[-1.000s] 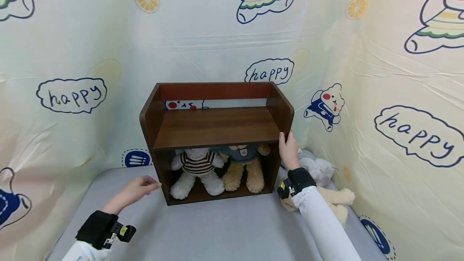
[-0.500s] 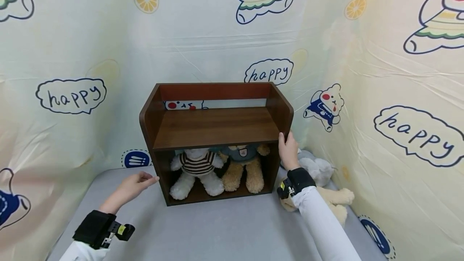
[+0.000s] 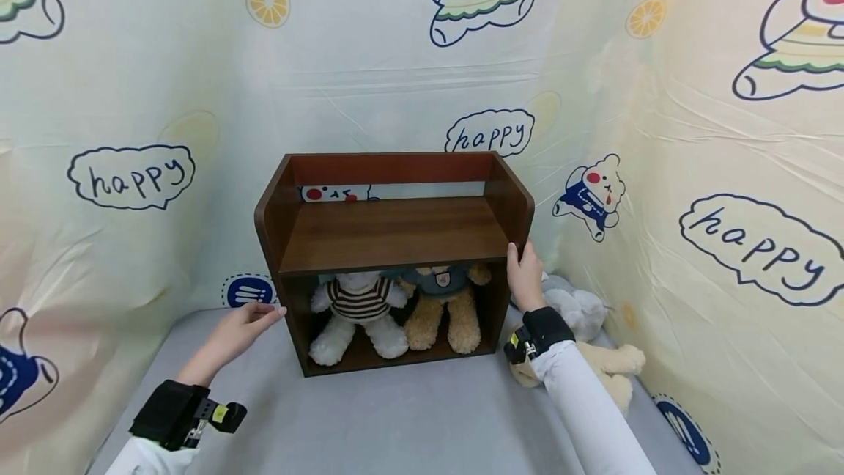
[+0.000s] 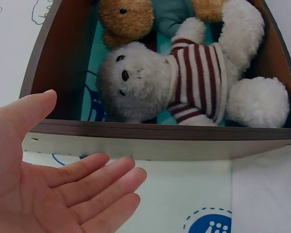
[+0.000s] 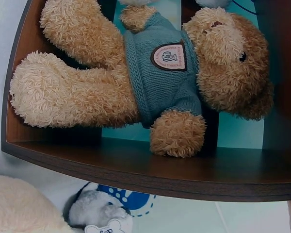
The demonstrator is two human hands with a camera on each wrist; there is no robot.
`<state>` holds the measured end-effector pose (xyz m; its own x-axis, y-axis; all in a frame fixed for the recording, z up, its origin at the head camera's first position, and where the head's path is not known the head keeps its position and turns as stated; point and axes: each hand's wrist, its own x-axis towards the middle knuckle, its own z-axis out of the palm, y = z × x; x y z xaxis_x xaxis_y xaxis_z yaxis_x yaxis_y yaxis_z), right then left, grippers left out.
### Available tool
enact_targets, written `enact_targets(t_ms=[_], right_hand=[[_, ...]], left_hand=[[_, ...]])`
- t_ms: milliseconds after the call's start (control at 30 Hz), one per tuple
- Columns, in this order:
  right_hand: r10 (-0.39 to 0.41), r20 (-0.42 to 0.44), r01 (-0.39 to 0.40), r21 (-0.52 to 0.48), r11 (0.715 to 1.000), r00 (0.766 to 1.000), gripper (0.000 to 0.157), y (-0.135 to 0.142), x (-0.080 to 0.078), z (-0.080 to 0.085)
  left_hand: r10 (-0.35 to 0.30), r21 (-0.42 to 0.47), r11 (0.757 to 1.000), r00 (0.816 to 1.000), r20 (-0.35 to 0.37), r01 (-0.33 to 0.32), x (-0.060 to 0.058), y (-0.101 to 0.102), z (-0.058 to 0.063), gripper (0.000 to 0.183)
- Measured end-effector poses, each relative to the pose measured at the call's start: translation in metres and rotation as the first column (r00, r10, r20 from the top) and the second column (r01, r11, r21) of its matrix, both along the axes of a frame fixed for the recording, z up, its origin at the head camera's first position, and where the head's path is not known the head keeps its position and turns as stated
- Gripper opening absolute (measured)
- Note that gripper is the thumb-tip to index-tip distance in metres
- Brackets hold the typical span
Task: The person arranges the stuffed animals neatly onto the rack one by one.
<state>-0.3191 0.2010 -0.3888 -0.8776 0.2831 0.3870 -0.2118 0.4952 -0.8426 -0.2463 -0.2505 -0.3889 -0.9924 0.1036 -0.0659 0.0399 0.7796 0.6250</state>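
Observation:
A dark brown wooden shelf (image 3: 395, 233) stands on the grey surface. In its lower compartment sit a white teddy bear (image 4: 136, 80) in a striped top and a tan teddy bear (image 5: 87, 92) in a teal sweater. My left hand (image 3: 234, 336) is by the shelf's left side panel, fingers extended, thumb apart from them; whether the fingertips touch the panel I cannot tell. At the right side panel, my right hand (image 3: 525, 281) grips the front edge between thumb and fingers. Only a sliver of that hand shows in the right wrist view.
Right of the shelf, partly behind my right arm, lie a grey plush toy (image 3: 580, 310) and a cream plush toy (image 3: 616, 365). A printed cloth wall (image 3: 369, 101) rises behind and on both sides. The grey surface (image 3: 395, 424) extends in front.
My left hand has shifted slightly up and left along the shelf's left side, and its fingers have straightened. The right hand keeps its grip; the shelf and bears look unmoved.

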Motion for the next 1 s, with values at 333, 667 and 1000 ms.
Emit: enact_targets(t_ms=[333,667,1000], right_hand=[[-0.018,-0.012,0.018,0.005,1.000,1.000,0.033,-0.002,0.001,0.001],[0.008,0.026,-0.008,-0.001,1.000,1.000,0.034,0.000,0.003,0.003],[-0.003,0.005,0.003,0.001,1.000,1.000,0.034,-0.001,0.003,0.003]], left_hand=[[0.019,0.002,1.000,0.998,-0.067,-0.019,0.002,0.002,0.016,0.069],[0.058,0.039,0.998,0.995,-0.085,-0.055,0.000,0.004,0.030,0.073],[0.102,0.164,0.982,0.994,-0.042,-0.093,-0.003,0.012,0.043,0.082]])
